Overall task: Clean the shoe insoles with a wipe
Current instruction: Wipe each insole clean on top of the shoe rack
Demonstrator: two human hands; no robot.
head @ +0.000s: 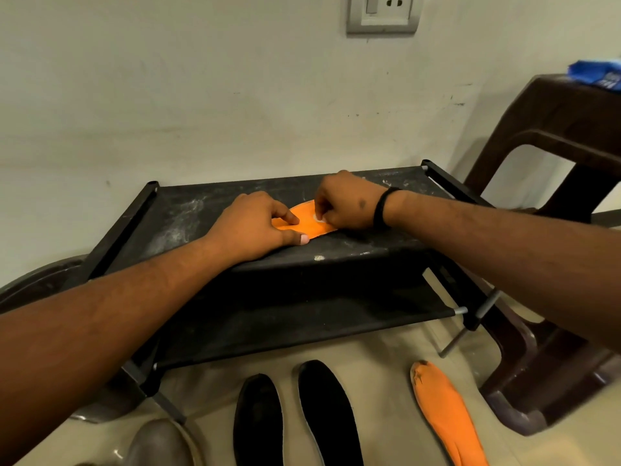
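On the black rack, left hand flat across an orange insole, right hand grip pinched round a white wipe.

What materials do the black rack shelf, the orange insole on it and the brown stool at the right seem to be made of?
Rack shelf: seemingly matte black fabric stretched between bars; it sags and carries whitish dust. Orange insole: probably cloth-faced foam, thin and dull, lying flat under the left hand and right hand. Brown stool: likely moulded plastic, smooth with a slight sheen.
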